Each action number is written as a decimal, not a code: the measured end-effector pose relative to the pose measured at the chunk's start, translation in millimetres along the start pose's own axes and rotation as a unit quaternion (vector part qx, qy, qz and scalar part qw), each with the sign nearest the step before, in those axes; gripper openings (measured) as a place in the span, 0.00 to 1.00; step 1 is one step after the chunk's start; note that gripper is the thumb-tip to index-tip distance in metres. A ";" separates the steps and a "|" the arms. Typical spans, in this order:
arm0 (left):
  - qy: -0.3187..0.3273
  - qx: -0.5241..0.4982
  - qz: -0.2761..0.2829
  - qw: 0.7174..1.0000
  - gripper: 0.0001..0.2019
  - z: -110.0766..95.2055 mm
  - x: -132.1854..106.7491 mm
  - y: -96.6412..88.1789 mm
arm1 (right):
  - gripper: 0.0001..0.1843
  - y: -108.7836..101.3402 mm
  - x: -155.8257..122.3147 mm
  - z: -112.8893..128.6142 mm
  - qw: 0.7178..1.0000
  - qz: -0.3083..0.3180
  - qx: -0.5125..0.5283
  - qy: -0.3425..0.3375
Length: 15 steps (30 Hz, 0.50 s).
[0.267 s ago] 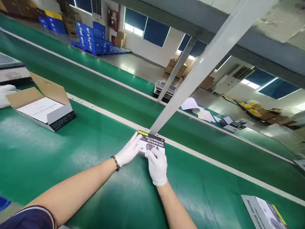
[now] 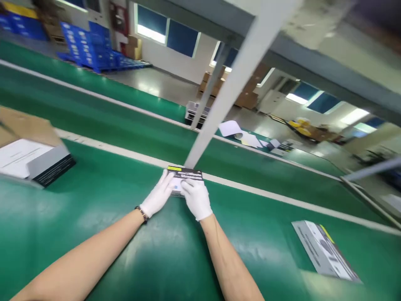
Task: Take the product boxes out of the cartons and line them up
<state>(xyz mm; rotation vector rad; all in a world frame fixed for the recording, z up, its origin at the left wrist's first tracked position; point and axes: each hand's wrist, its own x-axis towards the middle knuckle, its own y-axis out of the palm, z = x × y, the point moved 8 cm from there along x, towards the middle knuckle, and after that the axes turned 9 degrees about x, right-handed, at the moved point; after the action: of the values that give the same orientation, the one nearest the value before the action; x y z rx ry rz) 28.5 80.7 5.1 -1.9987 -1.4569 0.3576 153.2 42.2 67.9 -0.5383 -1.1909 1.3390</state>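
Note:
A small printed carton box (image 2: pixel 177 184), black and white with a yellow strip, lies against the foot of the white post. My left hand (image 2: pixel 159 193), in a white glove, holds it at its left end with the fingers along the top. Over the right part of its printed face is my right hand (image 2: pixel 196 197), also gloved, with its fingers bent together and touching the box. Whatever may be between those fingertips is hidden. The print on the box is blurred now.
An open carton (image 2: pixel 52 165) with white paper inside stands at left on the green belt (image 2: pixel 156 251). Another printed box (image 2: pixel 326 251) lies at right. A slanting white post (image 2: pixel 228 83) rises behind my hands. Beyond are papers (image 2: pixel 242 133) and blue crates (image 2: pixel 84 46).
The view has turned right, so the surroundings shift left and the right-hand box shows fully. The co-worker's glove at left has left the view. Both my hands stay on the box.

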 end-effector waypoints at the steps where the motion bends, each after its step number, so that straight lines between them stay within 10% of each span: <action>1: 0.016 -0.002 -0.002 1.000 0.29 -1.6 -0.6 -2.3 | 0.12 -0.2 -1.0 5.2 0.999 0.027 -0.024 -0.020; 4: 0.033 -0.015 0.045 0.998 0.32 -3.7 -2.7 -3.2 | 0.33 -0.5 -16.6 11.5 0.994 0.056 -0.092 -0.022; 10: 0.035 0.075 0.172 0.982 0.34 -9.0 -16.3 13.3 | 0.36 -12.3 -79.6 -38.8 0.962 0.030 -0.170 0.211; 15: 0.052 0.149 0.056 0.986 0.31 -7.5 -12.8 -11.0 | 0.32 -85.5 -147.0 -121.9 0.876 -0.049 -0.249 0.411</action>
<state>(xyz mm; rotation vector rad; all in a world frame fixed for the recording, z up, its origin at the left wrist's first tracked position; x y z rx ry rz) 19.9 68.5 16.0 -1.8313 -1.1552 0.4804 325.7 -74.3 46.9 -1.2517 -0.8019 0.5617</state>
